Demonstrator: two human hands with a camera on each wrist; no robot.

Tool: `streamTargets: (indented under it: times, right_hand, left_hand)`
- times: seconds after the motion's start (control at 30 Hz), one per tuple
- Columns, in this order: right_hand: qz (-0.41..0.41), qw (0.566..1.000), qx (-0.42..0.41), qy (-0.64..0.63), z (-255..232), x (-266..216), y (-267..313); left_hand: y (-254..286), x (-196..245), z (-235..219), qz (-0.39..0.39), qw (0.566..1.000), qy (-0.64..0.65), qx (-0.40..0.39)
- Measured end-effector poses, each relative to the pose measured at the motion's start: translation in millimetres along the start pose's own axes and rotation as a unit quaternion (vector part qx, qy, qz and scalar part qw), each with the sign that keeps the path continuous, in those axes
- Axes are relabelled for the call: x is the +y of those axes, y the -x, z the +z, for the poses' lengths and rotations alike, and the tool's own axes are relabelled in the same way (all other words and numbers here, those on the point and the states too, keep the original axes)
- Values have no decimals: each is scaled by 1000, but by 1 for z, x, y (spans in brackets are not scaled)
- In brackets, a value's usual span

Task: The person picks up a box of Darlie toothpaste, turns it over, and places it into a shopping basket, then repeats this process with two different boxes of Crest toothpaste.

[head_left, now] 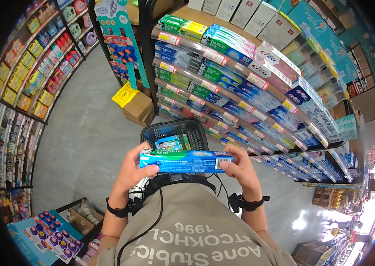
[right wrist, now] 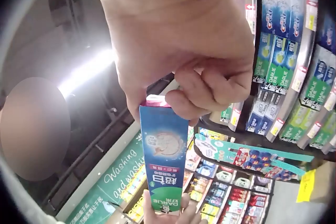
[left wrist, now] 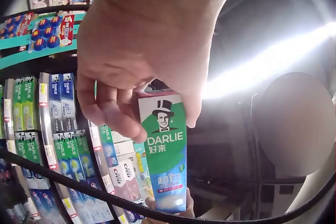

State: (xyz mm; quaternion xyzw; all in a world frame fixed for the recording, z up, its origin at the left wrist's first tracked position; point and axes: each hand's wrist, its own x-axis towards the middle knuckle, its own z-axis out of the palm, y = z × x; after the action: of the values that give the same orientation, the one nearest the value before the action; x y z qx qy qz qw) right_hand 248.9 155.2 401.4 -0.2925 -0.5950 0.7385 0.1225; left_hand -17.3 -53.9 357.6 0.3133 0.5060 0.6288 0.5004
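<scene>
A blue and green Darlie toothpaste box (head_left: 185, 161) is held level in front of the body, its printed back and barcode turned up to the head view. The left hand (head_left: 135, 167) pinches one end, thumb on the near face; in the left wrist view that hand (left wrist: 149, 40) grips the top of the box (left wrist: 165, 150). At the barcode end the right hand (head_left: 240, 167) pinches the box between thumb and curled fingers. The right wrist view shows the right hand (right wrist: 178, 50) on the box (right wrist: 164, 153), with the other hand's fingers at the far end.
Beyond the box stands a black basket (head_left: 201, 132) with several small boxes inside. Shelves of toothpaste (head_left: 223, 84) rise ahead and to the right. Cardboard boxes (head_left: 138, 107) sit on the floor by the shelf end. More stocked shelves (head_left: 32, 66) line the left side.
</scene>
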Motion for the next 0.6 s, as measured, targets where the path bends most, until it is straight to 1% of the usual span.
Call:
streamTargets:
  times: [0.07, 0.17, 0.27, 0.37, 0.4, 0.47, 0.5, 0.57, 0.6]
  right_hand:
    - [-1, 1000, -9, 2, 1, 2, 0]
    - [-1, 999, 35, -6, 10, -5, -2]
    - [-5, 1000, 25, 18, 0, 6, -3]
    - [-19, 999, 29, 22, 3, 2, -1]
    - [-43, 999, 16, 3, 4, 3, 0]
    - [-89, 995, -10, -38, 5, 6, 2]
    - [-78, 997, -21, 11, 3, 9, 3]
    - [-58, 991, -40, 110, -4, 12, 6]
    - [-42, 994, -27, 96, -2, 11, 5]
  left_hand:
    - [0, -3, -4, -13, 1000, 4, -2]
    - [-3, 3, 2, -19, 1000, 10, 11]
    - [-9, 12, 8, -6, 1000, 11, 20]
    - [-10, 10, 8, -5, 1000, 2, 17]
    - [-10, 7, 7, -7, 1000, -4, 16]
    - [-9, 3, 0, -62, 998, 13, 17]
    - [-9, 0, -5, -88, 996, 22, 17]
    - [-8, -11, -19, -124, 992, -4, -13]
    - [-9, -9, -19, -142, 989, -18, -31]
